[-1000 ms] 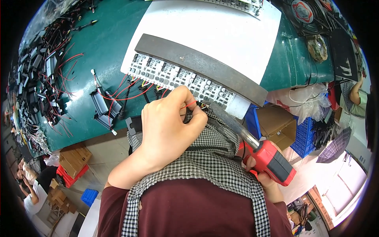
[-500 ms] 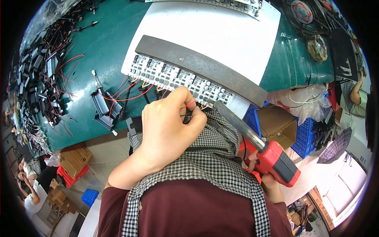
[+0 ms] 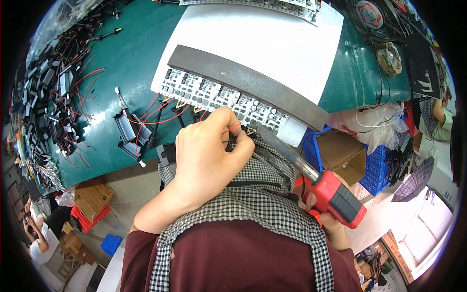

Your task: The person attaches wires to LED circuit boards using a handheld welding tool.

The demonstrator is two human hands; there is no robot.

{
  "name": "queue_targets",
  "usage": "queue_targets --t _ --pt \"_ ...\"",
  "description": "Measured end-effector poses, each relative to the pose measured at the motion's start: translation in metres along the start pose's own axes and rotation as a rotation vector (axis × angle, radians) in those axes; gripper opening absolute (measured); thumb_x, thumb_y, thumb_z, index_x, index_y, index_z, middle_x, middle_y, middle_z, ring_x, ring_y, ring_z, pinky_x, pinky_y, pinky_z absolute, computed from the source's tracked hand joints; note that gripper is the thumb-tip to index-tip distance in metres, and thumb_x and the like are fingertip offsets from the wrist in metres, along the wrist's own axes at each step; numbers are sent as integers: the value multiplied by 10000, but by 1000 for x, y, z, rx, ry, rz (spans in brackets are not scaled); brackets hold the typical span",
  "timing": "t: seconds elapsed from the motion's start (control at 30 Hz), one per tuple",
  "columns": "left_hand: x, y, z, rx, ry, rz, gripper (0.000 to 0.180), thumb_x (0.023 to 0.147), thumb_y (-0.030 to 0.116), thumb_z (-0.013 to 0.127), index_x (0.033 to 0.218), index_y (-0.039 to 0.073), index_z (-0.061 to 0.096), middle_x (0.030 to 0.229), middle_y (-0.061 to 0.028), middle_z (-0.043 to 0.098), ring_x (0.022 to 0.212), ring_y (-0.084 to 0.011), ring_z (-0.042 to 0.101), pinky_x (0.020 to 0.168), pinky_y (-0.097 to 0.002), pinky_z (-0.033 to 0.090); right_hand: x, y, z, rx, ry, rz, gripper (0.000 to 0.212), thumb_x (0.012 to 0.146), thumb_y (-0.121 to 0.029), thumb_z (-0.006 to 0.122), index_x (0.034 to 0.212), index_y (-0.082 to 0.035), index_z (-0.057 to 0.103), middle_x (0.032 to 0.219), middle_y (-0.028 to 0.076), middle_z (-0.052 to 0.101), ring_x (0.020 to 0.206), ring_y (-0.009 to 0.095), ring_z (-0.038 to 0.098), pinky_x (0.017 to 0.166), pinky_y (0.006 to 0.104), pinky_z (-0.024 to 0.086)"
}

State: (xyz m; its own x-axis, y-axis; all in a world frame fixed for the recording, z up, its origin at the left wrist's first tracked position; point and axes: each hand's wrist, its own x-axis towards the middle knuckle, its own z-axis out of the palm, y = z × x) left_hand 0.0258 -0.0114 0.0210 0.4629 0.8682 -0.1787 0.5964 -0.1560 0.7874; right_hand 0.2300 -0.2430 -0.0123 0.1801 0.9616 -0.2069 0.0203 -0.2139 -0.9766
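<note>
My left hand (image 3: pixel 206 146) is closed in a pinch on a thin red wire (image 3: pixel 234 128) at the near edge of a white circuit board (image 3: pixel 211 92). My right hand (image 3: pixel 327 216), partly hidden, grips a red and black soldering gun (image 3: pixel 335 194). Its long metal barrel slants up and left, and the tip is close to the board's near edge, beside my left fingertips. I cannot tell whether it touches. A dark flat metal bar (image 3: pixel 248 82) lies along the board's far side. Several red wires run from the board's left part.
The board is on a white sheet (image 3: pixel 258 36) over a green table (image 3: pixel 131 48). Black housings (image 3: pixel 131 131) with wires lie to the left, beside a large heap of black parts (image 3: pixel 46 92). At right are a cardboard box (image 3: pixel 340 153) and a blue crate (image 3: pixel 377 168).
The soldering gun has shifted slightly left, its tip drawing nearer to my left fingertips. My left hand keeps its pinch on the red wire, almost unmoved.
</note>
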Motion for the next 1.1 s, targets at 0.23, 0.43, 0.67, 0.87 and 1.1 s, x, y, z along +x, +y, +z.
queue_targets --t 0.23,0.43,0.67,0.87,1.1 --pt "-1 0 -2 7 -1 -9 141 700 74 630 673 54 493 419 -30 406 352 -182 423 399 -329 301 -7 -6 -3 -280 121 11 667 734 -374 738 1135 113 521 764 112 659 619 175 650 574 254 497" --pt "0 0 0 7 -7 -4 139 698 74 630 672 56 494 421 -31 408 355 -186 427 401 -332 305 25 -37 13 169 56 45 692 787 -480 672 1133 100 520 799 134 654 597 168 627 573 261 496" --pt "0 1 -1 18 -4 -6 136 700 67 625 671 53 493 422 -31 408 357 -184 431 400 -332 305 13 -18 10 116 59 20 781 741 -411 747 1225 124 446 767 112 664 623 165 647 587 257 504" --pt "0 1 -1 11 -17 -9 132 704 65 622 676 52 494 424 -30 408 358 -181 433 401 -328 307 11 -15 5 -8 -31 19 769 721 -344 776 1249 105 442 740 73 669 647 165 665 599 240 508" --pt "0 1 -1 10 -9 -4 133 707 70 622 675 53 494 430 -31 414 360 -178 434 401 -326 308 20 -36 16 207 142 87 779 723 -373 768 1213 137 441 813 140 662 608 166 633 554 248 492"
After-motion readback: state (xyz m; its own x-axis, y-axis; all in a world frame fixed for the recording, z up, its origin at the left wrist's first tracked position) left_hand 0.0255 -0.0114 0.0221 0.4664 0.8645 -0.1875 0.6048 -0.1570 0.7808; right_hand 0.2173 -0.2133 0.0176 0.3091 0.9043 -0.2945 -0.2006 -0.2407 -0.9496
